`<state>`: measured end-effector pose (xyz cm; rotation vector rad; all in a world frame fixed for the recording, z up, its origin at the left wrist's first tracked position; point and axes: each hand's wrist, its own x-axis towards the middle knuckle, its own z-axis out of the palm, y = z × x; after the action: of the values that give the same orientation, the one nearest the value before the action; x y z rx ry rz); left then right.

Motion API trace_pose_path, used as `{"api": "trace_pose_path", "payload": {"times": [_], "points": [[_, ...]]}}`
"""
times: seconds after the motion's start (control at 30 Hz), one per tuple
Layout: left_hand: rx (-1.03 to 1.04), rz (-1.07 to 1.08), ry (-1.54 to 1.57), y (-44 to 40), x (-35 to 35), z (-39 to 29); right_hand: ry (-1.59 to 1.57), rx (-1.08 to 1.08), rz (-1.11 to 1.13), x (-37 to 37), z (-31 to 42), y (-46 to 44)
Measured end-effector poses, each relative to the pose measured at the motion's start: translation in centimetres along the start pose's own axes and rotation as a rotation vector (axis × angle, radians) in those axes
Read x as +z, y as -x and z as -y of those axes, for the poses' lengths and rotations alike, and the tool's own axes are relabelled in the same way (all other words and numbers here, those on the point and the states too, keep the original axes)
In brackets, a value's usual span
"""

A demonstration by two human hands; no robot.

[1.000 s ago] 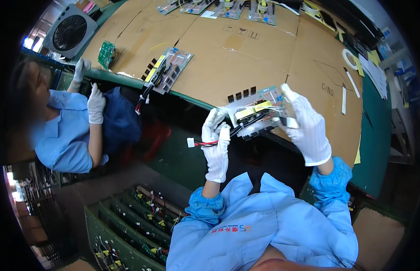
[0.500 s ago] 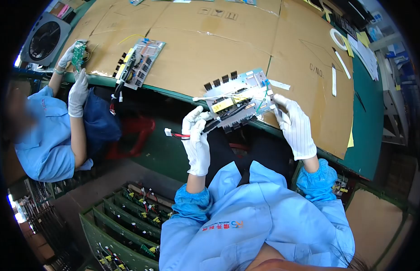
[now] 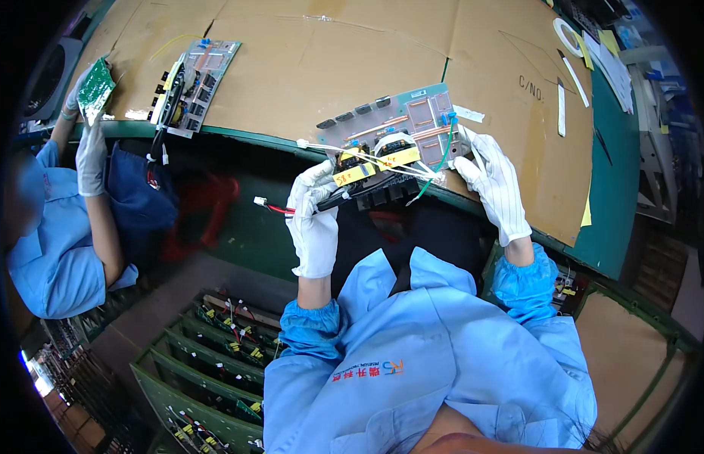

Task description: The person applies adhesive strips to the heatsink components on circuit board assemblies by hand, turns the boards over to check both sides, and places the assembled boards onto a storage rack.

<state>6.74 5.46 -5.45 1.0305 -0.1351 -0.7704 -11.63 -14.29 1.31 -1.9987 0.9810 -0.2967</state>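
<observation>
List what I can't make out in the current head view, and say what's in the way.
All in the head view:
Underside of the circuit board: turned away from the camera.
Part of the black cable: covered by the left hand.
Whether fingers of the right hand reach under the board: the board blocks that.
Left side of the fan: cut off by the dark border.
Fine print on the board: too small.

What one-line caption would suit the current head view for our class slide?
Gloved left hand gripping cables, gloved right hand holding the circuit board, at a cardboard-covered bench.
</observation>
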Motion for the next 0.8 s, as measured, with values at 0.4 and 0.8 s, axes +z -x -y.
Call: {"api": "trace_pose_path", "payload": {"times": [0.4,0.8], "points": [[0.102,0.041,-0.037,-0.9,-0.1,0.3,0.084,-0.073,-0.102,1.1,-0.1,0.4],[0.117,0.030,-0.055,-1.6,-0.4,1.4,0.063,-0.092,-0.152,1.4,-0.2,0.5]]}}
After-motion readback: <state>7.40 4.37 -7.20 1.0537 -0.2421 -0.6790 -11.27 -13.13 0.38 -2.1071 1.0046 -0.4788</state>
